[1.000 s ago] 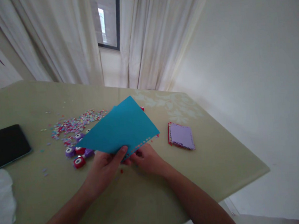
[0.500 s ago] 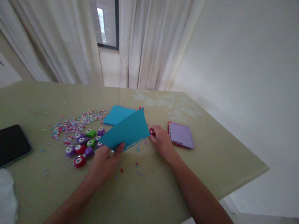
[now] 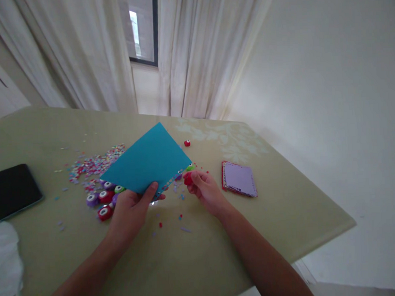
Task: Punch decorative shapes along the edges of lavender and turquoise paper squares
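A sheet of blue paper (image 3: 147, 157) is pinched along its near edge by my left hand (image 3: 132, 209), thumb on top and fingers beneath. Small cut-outs run in a row along the edge facing my right. Close to the sheet's right corner, my right hand (image 3: 207, 191) grips a red craft punch (image 3: 187, 179), apart from the paper. Several more punches in red, purple and green, such as this red one (image 3: 105, 212), lie left of my left hand, partly hidden. A green punch (image 3: 190, 167) shows just beyond the sheet's right corner.
Coloured confetti (image 3: 95, 165) is spread at the left. A stack of purple and red paper (image 3: 239, 179) lies at the right. Another red punch (image 3: 187, 143) sits farther back. A dark tablet-like device (image 3: 13, 193) and a white cloth or tissue (image 3: 4, 264) are at the left edge.
The blue sheet has turned flatter toward me and shifted left, now covering the blue stack behind it. My right hand has turned and moved slightly left with the red craft punch.
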`<state>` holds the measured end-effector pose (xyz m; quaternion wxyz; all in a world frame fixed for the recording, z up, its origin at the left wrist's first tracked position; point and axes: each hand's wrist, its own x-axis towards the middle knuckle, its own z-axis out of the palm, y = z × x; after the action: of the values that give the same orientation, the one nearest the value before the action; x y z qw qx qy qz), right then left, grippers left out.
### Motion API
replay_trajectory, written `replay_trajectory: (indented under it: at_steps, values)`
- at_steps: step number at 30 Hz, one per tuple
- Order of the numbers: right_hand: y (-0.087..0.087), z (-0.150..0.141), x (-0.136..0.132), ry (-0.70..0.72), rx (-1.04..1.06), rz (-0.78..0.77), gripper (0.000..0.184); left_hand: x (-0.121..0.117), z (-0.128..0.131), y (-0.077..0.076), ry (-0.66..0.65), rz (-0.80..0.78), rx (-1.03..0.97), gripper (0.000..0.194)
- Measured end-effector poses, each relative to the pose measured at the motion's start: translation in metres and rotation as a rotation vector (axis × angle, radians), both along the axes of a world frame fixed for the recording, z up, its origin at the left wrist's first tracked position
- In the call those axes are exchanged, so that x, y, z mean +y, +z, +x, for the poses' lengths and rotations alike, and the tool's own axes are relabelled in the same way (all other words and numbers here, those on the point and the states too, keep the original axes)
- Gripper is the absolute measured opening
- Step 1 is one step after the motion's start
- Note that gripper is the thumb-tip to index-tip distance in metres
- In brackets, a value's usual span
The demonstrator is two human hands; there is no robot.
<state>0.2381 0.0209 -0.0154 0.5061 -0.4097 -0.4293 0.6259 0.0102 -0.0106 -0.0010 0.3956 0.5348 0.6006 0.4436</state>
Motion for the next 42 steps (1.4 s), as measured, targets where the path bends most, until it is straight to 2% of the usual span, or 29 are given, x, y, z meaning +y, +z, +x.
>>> replay_trajectory:
  at_steps: [6,16,23,30,37,42]
  values:
    - [0.003,-0.004,-0.004,-0.019,0.144,-0.047,0.060,-0.003,0.005,0.010,-0.038,0.014,0.057,0.039]
    - [0.004,-0.006,-0.005,-0.040,0.082,-0.003,0.061,-0.005,0.008,0.019,-0.080,0.008,0.060,0.039]
    - [0.003,-0.004,-0.004,-0.072,0.045,-0.007,0.062,-0.004,0.007,0.013,-0.052,0.021,0.049,0.040]
    - [0.001,-0.004,-0.003,-0.054,0.021,-0.002,0.065,-0.004,0.009,0.019,-0.090,-0.005,0.032,0.038]
    - [0.005,-0.004,-0.006,-0.051,0.030,0.004,0.062,-0.004,0.004,0.006,-0.059,0.023,0.075,0.043]
    - [0.005,-0.003,-0.007,-0.055,0.051,0.007,0.062,-0.004,0.005,0.009,-0.091,0.027,0.074,0.044]
